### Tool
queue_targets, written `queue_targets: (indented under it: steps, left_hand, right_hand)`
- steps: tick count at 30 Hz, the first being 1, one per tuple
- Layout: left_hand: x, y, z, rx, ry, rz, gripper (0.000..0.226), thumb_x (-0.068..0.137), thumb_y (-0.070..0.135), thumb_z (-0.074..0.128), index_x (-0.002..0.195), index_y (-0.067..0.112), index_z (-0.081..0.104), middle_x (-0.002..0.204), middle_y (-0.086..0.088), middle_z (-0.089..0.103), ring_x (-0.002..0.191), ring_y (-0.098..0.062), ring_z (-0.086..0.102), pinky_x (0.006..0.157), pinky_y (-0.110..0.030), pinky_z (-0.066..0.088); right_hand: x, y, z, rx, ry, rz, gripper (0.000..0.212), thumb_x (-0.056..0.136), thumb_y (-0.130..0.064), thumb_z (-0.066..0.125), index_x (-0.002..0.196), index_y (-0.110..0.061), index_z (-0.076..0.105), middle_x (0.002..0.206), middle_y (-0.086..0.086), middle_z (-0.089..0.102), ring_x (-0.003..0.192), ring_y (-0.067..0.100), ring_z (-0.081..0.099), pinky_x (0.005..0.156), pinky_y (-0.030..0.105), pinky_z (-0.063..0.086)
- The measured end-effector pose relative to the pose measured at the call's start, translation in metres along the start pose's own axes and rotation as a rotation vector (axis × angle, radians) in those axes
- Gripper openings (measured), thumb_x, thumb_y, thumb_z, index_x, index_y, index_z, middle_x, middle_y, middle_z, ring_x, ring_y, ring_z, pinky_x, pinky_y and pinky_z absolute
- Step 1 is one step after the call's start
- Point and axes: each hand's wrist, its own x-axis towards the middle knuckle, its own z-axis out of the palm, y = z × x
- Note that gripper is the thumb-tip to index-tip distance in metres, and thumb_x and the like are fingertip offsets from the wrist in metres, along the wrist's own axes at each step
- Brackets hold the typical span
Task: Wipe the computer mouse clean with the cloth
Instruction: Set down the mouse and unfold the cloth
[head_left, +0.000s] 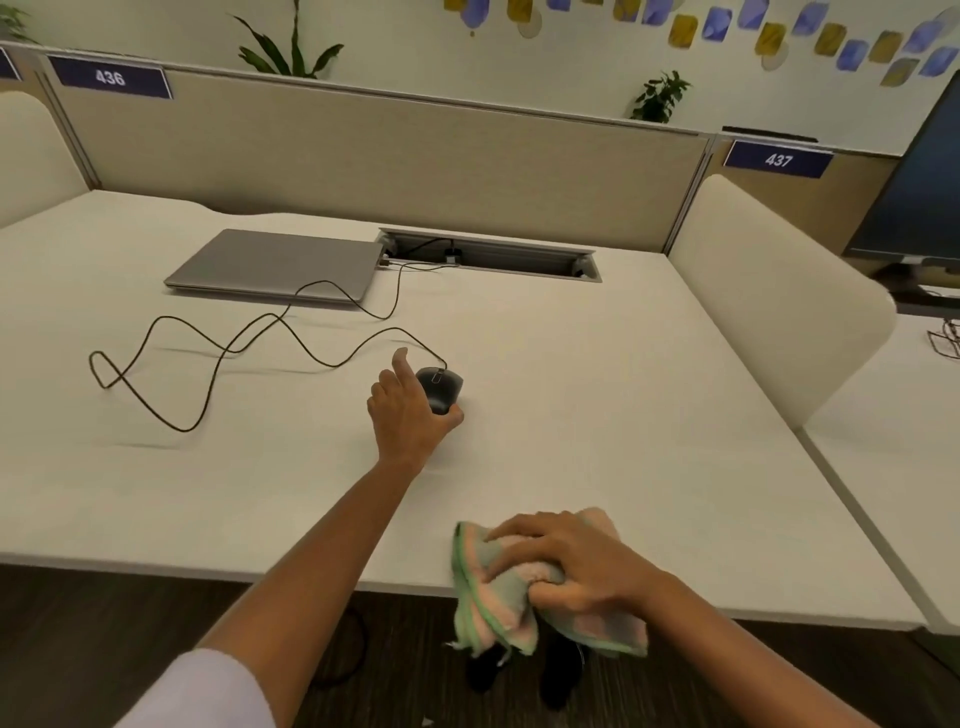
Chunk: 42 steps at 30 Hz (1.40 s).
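Note:
A black wired computer mouse (440, 388) lies near the middle of the white desk (597, 415). My left hand (408, 410) reaches over it from the left, thumb under its near end and fingers along its left side, touching it. Whether the grip is closed I cannot see. A pink and green cloth (501, 587) hangs over the desk's front edge. My right hand (566, 558) presses down on the cloth and bunches it between fingers and thumb.
The mouse's brown cable (208, 358) loops across the desk to the left and runs back to a closed grey laptop (275, 265). A cable slot (493, 254) sits behind. A cream divider (769, 291) and a monitor (919, 182) stand at right.

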Motion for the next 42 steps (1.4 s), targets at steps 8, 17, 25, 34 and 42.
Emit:
queue_targets:
  steps: [8, 17, 25, 34, 42]
  left_hand:
    - [-0.006, 0.002, 0.006, -0.031, -0.004, -0.047, 0.092, 0.066, 0.035, 0.074, 0.137, 0.006, 0.021, 0.12, -0.021, 0.048, 0.109, -0.035, 0.046, 0.093, -0.041, 0.037]
    - [0.006, 0.009, 0.016, -0.086, 0.067, -0.079, 0.092, 0.066, 0.032, 0.076, 0.137, 0.004, 0.024, 0.119, -0.023, 0.05, 0.107, -0.038, 0.047, 0.092, -0.044, 0.037]
    - [0.041, 0.019, 0.048, -0.125, 0.042, -0.104, 0.095, 0.066, 0.033, 0.076, 0.138, 0.003, 0.022, 0.12, -0.023, 0.05, 0.107, -0.037, 0.049, 0.093, -0.044, 0.039]
    - [0.068, 0.015, 0.074, -0.132, 0.004, -0.102, 0.095, 0.063, 0.034, 0.077, 0.138, 0.004, 0.025, 0.115, -0.02, 0.055, 0.104, -0.036, 0.053, 0.088, -0.045, 0.041]
    - [0.076, 0.01, 0.077, -0.089, -0.008, -0.106, 0.101, 0.062, 0.048, 0.077, 0.137, 0.003, 0.027, 0.112, -0.025, 0.055, 0.098, -0.04, 0.054, 0.081, -0.046, 0.044]
  right_hand:
    - [-0.046, 0.045, -0.05, 0.445, 0.379, 0.35, 0.042, 0.065, -0.048, 0.046, 0.103, -0.044, 0.063, 0.115, -0.017, 0.061, 0.101, -0.005, 0.057, 0.082, 0.017, 0.043]
    - [0.004, 0.063, -0.079, 0.579, 0.745, 0.502, 0.04, 0.071, -0.031, 0.045, 0.106, -0.03, 0.064, 0.106, -0.002, 0.066, 0.095, 0.019, 0.061, 0.08, 0.031, 0.047]
    - [0.055, 0.081, -0.102, 0.696, 0.815, 0.671, 0.026, 0.075, -0.028, 0.049, 0.096, -0.032, 0.062, 0.1, 0.004, 0.068, 0.091, 0.023, 0.062, 0.085, 0.04, 0.049]
    - [0.113, 0.101, -0.123, 0.922, 0.888, 0.772, 0.013, 0.087, -0.011, 0.043, 0.08, -0.01, 0.054, 0.07, 0.007, 0.057, 0.06, 0.018, 0.05, 0.054, 0.027, 0.041]
    - [0.146, 0.105, -0.129, 0.952, 0.878, 0.759, 0.012, 0.087, -0.014, 0.045, 0.09, -0.009, 0.055, 0.076, 0.008, 0.057, 0.065, 0.019, 0.052, 0.059, 0.028, 0.042]
